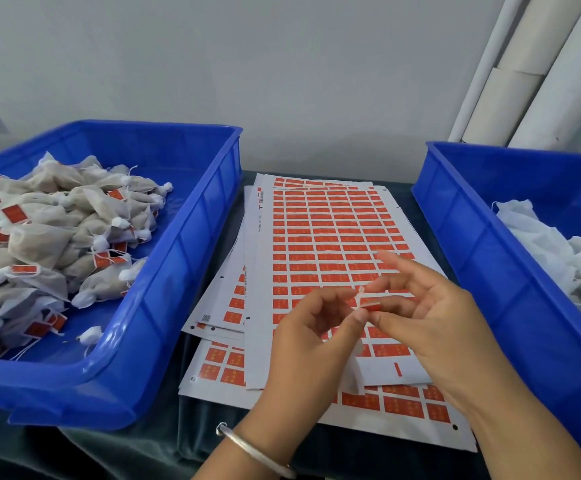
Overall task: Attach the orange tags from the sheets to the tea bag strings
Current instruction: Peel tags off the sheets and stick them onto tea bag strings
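Both hands are meeting above the tag sheets (330, 237) on the worktop (116, 445). The left hand (311, 332), palm up with fingers curled, and the right hand (431, 306), upper fingers splayed, are pinching one orange tag (370, 304) together between thumbs and fingertips.

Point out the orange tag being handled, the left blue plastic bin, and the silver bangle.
Small orange tag (372, 305), head view: its visible face between the fingertips.
Left blue plastic bin (164, 299), head view: right outer wall.
Silver bangle (258, 449), head view: band on left wrist.
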